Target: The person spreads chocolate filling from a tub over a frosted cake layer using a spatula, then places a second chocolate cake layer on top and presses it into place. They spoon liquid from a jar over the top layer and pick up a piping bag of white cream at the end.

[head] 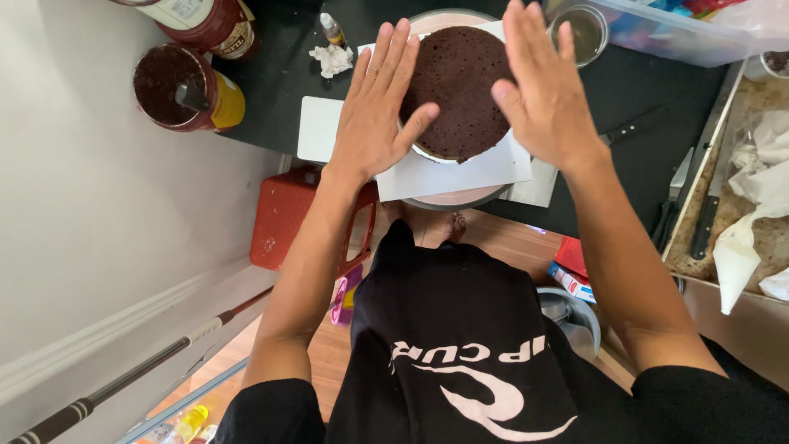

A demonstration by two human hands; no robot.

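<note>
A round dark chocolate cake layer (456,90) lies on a white board (460,168) that rests on a pale round turntable (448,199) at the edge of a black counter. My left hand (378,107) is flat with fingers spread, its thumb touching the cake's left rim. My right hand (542,86) is also flat and spread, its thumb over the cake's right edge. Neither hand holds anything.
An open red tub of dark spread (177,86) with a spatula in it stands at the left; a glass (579,33) sits beyond the cake. Knives (678,193) lie at the right beside a tray with a white piping bag (740,247). A red stool (288,218) stands below the counter.
</note>
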